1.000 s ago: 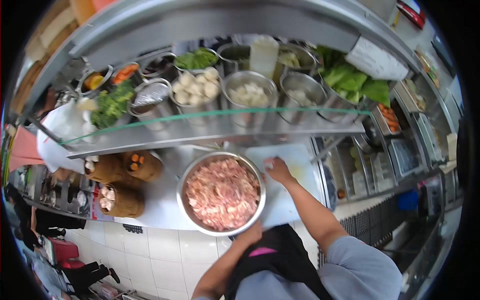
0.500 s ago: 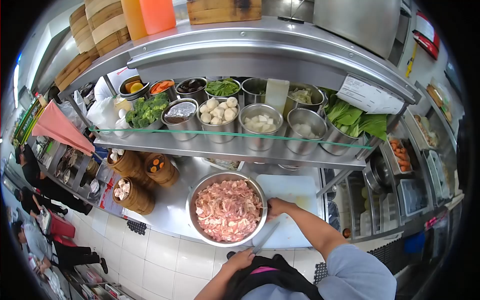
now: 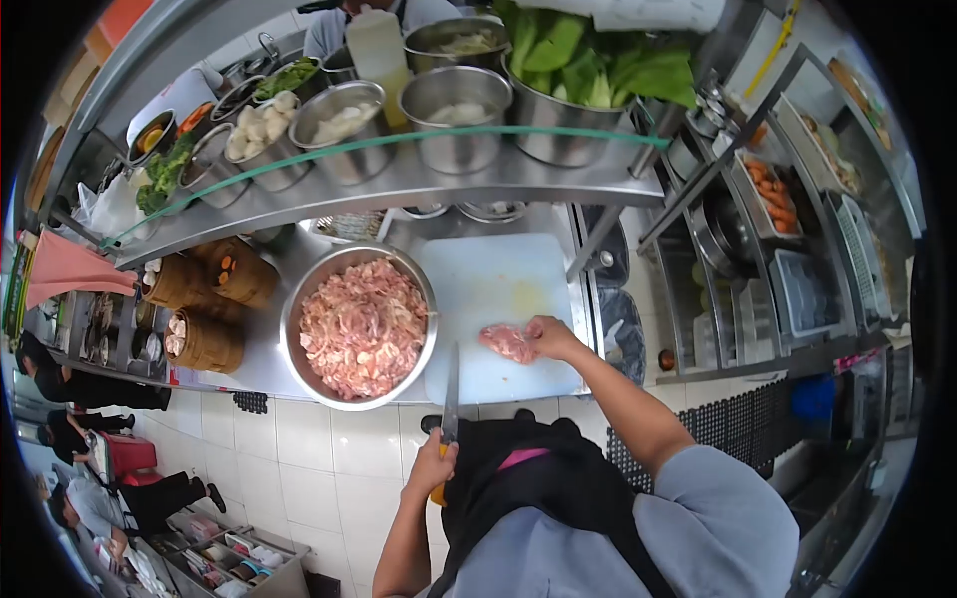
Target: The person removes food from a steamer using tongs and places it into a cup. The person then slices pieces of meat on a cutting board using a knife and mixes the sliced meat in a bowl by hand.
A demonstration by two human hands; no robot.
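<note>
The right hand (image 3: pixel 548 337) is nearer, fingers clamped on the 3 o'clock end of the meat piece (image 3: pixel 506 344)! It's on the cutting board (image 3: pixel 478 269), long axis roughly 9-to-3; left hand (image 3: pixel 431 464) fingers wrap the knife (image 3: pixel 452 399), blade towards 12, tip at the meat's 9.

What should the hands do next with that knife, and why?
I think the left hand should carefully bring the knife across to the piece of meat. The right hand is holding that piece at the cutting board, but the knife is off to one side, not touching the meat, so it probably can't cut from there.
</note>
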